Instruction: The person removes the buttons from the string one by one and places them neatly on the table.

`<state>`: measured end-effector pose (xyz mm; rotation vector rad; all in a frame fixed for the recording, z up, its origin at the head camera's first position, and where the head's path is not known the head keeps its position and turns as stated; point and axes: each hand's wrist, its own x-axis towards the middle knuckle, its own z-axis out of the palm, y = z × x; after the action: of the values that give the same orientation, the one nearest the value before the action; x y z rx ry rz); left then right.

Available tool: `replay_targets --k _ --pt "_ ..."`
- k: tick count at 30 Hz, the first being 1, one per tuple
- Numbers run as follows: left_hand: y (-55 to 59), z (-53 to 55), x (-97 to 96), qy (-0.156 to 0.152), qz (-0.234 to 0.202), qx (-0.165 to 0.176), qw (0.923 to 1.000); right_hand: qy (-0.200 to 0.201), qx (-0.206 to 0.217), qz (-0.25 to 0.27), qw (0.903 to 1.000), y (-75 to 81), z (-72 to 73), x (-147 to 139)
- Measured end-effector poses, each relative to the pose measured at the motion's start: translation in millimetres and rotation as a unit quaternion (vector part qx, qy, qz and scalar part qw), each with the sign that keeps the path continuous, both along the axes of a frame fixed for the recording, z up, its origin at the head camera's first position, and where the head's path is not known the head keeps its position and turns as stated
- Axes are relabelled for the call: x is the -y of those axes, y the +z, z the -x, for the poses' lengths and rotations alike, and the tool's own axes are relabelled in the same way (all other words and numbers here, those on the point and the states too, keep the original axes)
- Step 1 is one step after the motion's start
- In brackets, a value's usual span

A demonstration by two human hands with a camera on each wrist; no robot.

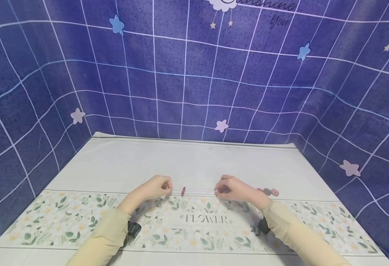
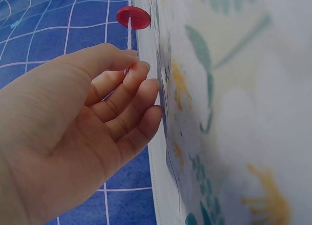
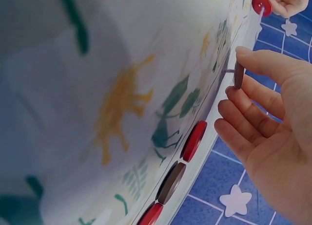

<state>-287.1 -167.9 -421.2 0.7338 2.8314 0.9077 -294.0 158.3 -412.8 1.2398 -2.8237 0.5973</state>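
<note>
In the head view my left hand [image 1: 156, 186] pinches one end of a thin whitish string [image 1: 199, 192] between thumb and forefinger. A red button [image 2: 133, 17] is threaded on the string, a short way from those fingertips and touching neither hand. My right hand [image 3: 273, 108] pinches a brown button [image 3: 239, 75] by its rim between thumb and fingers, and the string runs up to it. Whether the string passes through the brown button's holes is hidden. Both hands are just above the table.
To the right of my right hand, a red button [image 3: 195, 141], a brown button [image 3: 171, 183] and another red button [image 3: 151, 214] lie in a row on the table. The white tablecloth [image 1: 194, 162] has a flowered band. A blue gridded curtain [image 1: 194, 74] surrounds the table's back and sides.
</note>
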Motion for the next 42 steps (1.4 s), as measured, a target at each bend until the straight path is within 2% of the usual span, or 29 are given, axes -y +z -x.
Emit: replay_targets --k 4,12,20,27,42 --pt "-0.6 0.5 0.1 0.001 0.0 -0.001 1.0 0.007 -0.009 0.004 0.9999 0.3 -0.6 -1.7" --pt "-1.0 0.7 -0.6 0.005 -0.001 0.001 1.0 -0.018 0.014 -0.007 0.9997 2.1 -1.7 -3.6" --pt "-0.4 0.3 -1.3 0.004 0.003 -0.001 1.0 -0.008 0.007 -0.002 0.9999 1.6 -0.8 -7.2" --pt "0.0 0.7 -1.1 0.0 0.003 -0.003 1.0 -0.022 0.021 -0.003 0.9995 3.1 -3.3 -8.7" --pt "0.1 0.8 -1.1 0.001 0.01 -0.01 0.9999 -0.006 0.017 0.009 0.9998 2.4 -2.5 -14.9"
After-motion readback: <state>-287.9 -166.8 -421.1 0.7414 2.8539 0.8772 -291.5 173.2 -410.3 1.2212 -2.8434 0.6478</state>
